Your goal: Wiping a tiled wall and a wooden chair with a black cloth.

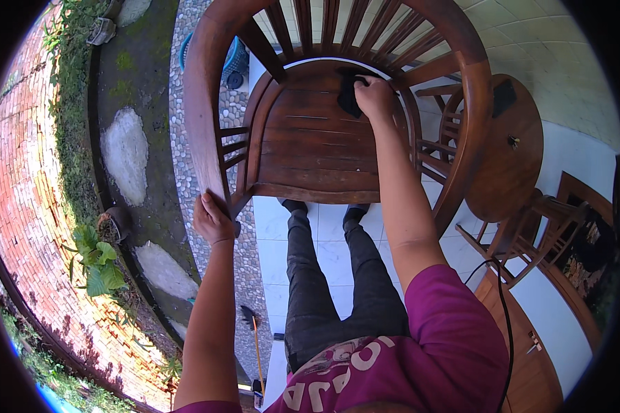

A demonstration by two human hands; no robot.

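- Purple fabric is seen nearest, in a shirt (455,337) with pale print across its front; dark trousers (313,275) are worn below it, and both feet are planted just before the chair.
- By the left hand (213,219), the front end of a wooden armrest (203,131) is grasped, with the thumb laid along its top.
- Directly ahead, a dark brown wooden chair (310,141) is placed facing the person, its slatted seat framed by curved arms and a spindled backrest (329,26).
- By the right hand (375,98), reached over the seat, a black cloth (349,96) is held bunched and pressed to the rear of the seat, right of its middle; how tightly it is clenched cannot be told.
- White floor tiles (334,255) are laid beneath, bordered on the left by a strip of pebbles (191,165).
- To the right, an oval-looking wooden table (506,168) is topped by a dark flat item (504,98) and a small object (514,142), too small to be identified.
- Behind the chair's left arm, a blue basket (236,58) is partly hidden.
- Farther left, pale stone slabs (125,155) are set in mossy ground, with sunlit brick paving (31,172) beyond.
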